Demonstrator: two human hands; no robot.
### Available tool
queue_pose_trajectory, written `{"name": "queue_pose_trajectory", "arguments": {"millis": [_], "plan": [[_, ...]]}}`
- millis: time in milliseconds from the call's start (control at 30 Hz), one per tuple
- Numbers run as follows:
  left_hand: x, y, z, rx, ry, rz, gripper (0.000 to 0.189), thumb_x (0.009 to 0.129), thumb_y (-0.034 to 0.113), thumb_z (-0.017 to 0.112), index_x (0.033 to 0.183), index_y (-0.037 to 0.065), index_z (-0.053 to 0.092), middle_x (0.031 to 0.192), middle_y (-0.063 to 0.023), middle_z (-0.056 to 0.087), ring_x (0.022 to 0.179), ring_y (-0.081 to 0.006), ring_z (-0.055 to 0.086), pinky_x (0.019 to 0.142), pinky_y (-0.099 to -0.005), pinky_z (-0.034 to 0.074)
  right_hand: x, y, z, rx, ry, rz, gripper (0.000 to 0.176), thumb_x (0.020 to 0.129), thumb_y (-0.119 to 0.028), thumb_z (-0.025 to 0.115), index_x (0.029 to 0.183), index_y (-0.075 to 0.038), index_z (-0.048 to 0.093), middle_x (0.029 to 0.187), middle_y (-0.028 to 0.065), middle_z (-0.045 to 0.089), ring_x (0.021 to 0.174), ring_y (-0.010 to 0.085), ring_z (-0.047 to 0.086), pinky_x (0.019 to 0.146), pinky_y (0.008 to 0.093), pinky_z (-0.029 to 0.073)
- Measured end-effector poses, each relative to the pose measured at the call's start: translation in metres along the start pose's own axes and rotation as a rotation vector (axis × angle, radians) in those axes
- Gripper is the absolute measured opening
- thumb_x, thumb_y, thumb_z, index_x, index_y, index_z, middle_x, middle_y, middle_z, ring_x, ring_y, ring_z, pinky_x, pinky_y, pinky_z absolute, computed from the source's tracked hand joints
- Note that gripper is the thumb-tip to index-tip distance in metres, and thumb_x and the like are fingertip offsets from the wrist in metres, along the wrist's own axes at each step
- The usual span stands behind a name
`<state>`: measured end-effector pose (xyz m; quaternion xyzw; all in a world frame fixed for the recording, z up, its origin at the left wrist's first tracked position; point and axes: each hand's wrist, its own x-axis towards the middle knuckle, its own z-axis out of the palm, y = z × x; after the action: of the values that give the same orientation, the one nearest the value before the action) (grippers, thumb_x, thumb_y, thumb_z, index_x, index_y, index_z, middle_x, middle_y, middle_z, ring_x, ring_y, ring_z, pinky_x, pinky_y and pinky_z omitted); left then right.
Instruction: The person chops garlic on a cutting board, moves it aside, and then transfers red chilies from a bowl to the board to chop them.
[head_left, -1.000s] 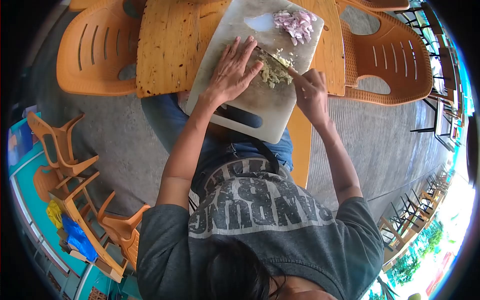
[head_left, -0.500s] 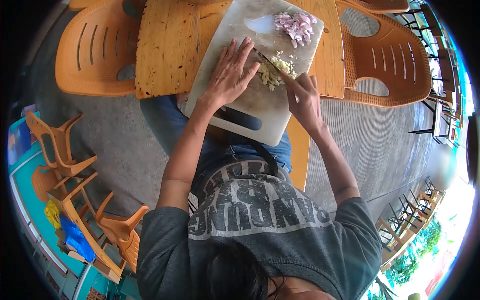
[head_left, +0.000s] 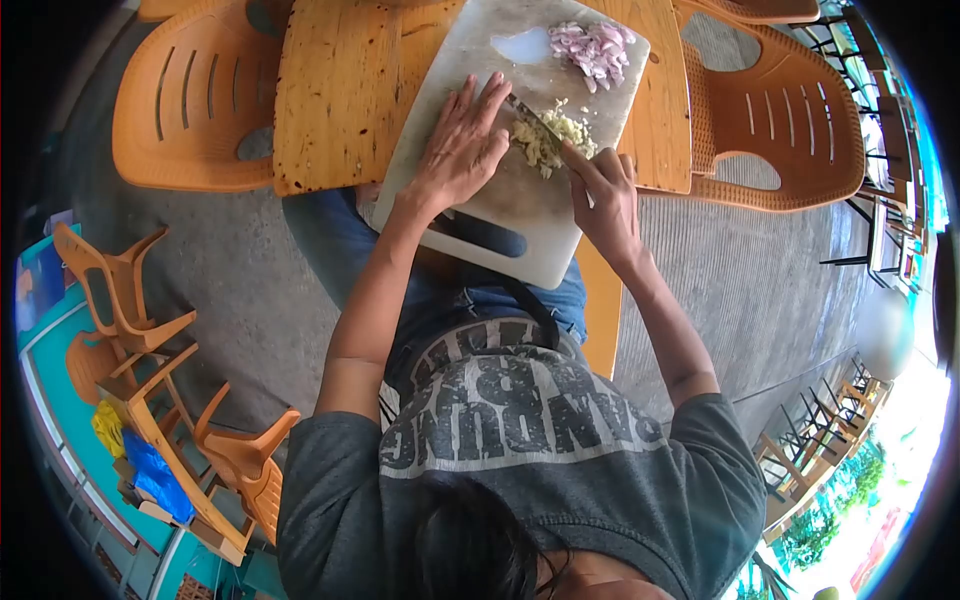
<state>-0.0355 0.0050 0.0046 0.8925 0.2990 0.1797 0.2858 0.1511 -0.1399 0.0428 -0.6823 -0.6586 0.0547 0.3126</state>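
My right hand [head_left: 607, 203] is closed round the handle of a knife [head_left: 536, 118], whose narrow blade points away to the upper left. The blade lies over a pile of finely chopped garlic [head_left: 571, 129] on a white cutting board [head_left: 510, 195]. Flat and with its fingers stretched out, my left hand [head_left: 458, 152] rests on the board's left side, fingertips right at the blade's tip. Sliced purple shallots [head_left: 598, 52] sit in a separate heap at the board's far right corner. Part of the knife handle is hidden inside my right hand.
Under the board is a wooden table [head_left: 335, 110], and the board's near end juts out past its edge over my lap. Orange plastic chairs stand at the left [head_left: 185, 100] and right [head_left: 790, 120]. More chairs and a table with a blue bag [head_left: 155, 475] are at lower left.
My left thumb has drawn in slightly toward the palm. My right hand still grips the knife, with only a slight shift over the garlic.
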Motion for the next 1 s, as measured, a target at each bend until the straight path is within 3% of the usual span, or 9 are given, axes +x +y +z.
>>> {"name": "queue_pose_trajectory", "arguments": {"millis": [433, 900, 1000], "plan": [[0.006, 0.000, -0.001, 0.030, 0.008, 0.004, 0.062, 0.099, 0.029, 0.039, 0.156, 0.010, 0.024, 0.163, -0.0109, 0.024, 0.153, -0.0339, 0.013, 0.125, -0.0481, 0.010, 0.004, 0.003, 0.000, 0.004, -0.011, -0.007, 0.044, 0.081, 0.005, 0.065, 0.121, -0.010, 0.071, 0.080, 0.0097, 0.049, 0.076, 0.0275, 0.048, 0.071, 0.0391, 0.044], [0.013, 0.005, 0.003, 0.021, -0.025, -0.042, 0.066, 0.095, 0.026, 0.037, 0.159, 0.016, 0.020, 0.166, -0.0063, 0.019, 0.154, -0.0305, 0.010, 0.124, -0.0518, 0.004, 0.013, 0.032, -0.012, -0.027, 0.018, -0.106, 0.046, 0.078, 0.007, 0.069, 0.119, -0.013, 0.073, 0.081, 0.0053, 0.051, 0.076, 0.0234, 0.048, 0.069, 0.0352, 0.045], [0.013, 0.001, 0.005, 0.056, -0.007, -0.021, 0.066, 0.096, 0.029, 0.041, 0.158, 0.014, 0.022, 0.164, -0.0070, 0.024, 0.153, -0.0312, 0.014, 0.124, -0.0517, 0.005, 0.019, 0.030, -0.019, -0.023, 0.023, -0.098, 0.043, 0.079, 0.005, 0.071, 0.117, -0.014, 0.074, 0.080, 0.0039, 0.053, 0.075, 0.0222, 0.049, 0.069, 0.0346, 0.046]]}}
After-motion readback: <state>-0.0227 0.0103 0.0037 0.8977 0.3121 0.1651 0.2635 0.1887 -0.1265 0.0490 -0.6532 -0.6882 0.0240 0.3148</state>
